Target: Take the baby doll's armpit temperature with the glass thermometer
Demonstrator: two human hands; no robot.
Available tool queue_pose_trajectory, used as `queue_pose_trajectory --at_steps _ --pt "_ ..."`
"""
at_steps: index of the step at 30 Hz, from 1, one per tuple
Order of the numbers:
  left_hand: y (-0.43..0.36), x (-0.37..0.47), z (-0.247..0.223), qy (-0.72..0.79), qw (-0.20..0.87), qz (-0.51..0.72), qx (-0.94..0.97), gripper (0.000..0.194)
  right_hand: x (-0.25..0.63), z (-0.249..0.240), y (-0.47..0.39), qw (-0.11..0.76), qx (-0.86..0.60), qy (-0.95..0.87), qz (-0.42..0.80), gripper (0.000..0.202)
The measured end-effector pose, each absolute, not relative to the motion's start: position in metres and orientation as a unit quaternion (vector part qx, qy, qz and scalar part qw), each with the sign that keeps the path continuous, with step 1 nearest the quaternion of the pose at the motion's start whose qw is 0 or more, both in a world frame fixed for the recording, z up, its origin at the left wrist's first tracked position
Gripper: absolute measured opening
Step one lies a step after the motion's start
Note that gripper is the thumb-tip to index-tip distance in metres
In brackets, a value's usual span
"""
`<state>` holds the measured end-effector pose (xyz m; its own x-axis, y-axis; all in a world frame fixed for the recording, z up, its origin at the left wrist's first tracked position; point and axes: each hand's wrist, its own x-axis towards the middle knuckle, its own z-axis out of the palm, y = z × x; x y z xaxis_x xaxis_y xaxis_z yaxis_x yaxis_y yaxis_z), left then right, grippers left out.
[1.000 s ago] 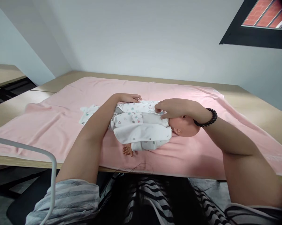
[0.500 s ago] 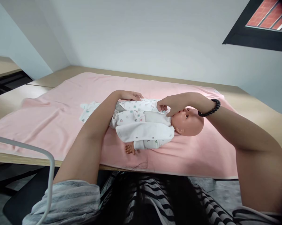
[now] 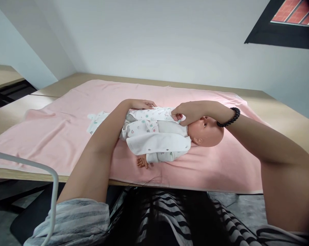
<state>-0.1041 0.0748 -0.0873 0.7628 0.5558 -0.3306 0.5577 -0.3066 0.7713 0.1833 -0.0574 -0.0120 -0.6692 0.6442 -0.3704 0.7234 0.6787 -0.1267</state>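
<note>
A baby doll (image 3: 205,135) lies on its back on a pink blanket (image 3: 221,167), its head to the right. It wears a white printed jacket (image 3: 159,143) whose near flap is folded open towards me, over a pale inner layer. My right hand (image 3: 187,112), with a black bead bracelet at the wrist, pinches the edge of the jacket's far flap near the doll's neck. At the far side of the doll's lower body, my left hand (image 3: 142,104) rests on the cloth with its fingers stretched out. The doll's far arm is hidden.
The blanket covers most of a wooden table (image 3: 280,109) set against a white wall. Printed white cloth (image 3: 96,120) shows left of my left forearm. A pale curved bar (image 3: 54,191) rises at the lower left. A dark-framed window is at the upper right.
My right hand has shifted slightly left and down, with its thumb now closer to the flap's edge. My left hand stays almost where it was. The view has tilted a little.
</note>
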Motion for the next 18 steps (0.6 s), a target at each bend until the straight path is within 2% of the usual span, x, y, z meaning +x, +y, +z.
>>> queue_pose_trajectory --at_steps 3,10,14,18 --pt "0.078 -0.105 -0.089 0.341 0.477 -0.001 0.810 0.057 0.181 -0.016 -0.056 0.147 0.372 0.909 -0.119 0.017" --pt "0.089 -0.107 -0.096 0.331 0.483 -0.002 0.810 0.054 0.165 -0.017 -0.072 0.157 0.383 0.910 0.003 0.007" --pt "0.086 -0.107 -0.096 0.338 0.489 0.006 0.804 0.056 0.162 -0.013 -0.071 0.148 0.423 0.894 0.013 0.008" --pt "0.073 -0.102 -0.090 0.358 0.496 0.024 0.791 0.058 0.168 -0.011 -0.052 0.104 0.388 0.915 -0.025 0.012"
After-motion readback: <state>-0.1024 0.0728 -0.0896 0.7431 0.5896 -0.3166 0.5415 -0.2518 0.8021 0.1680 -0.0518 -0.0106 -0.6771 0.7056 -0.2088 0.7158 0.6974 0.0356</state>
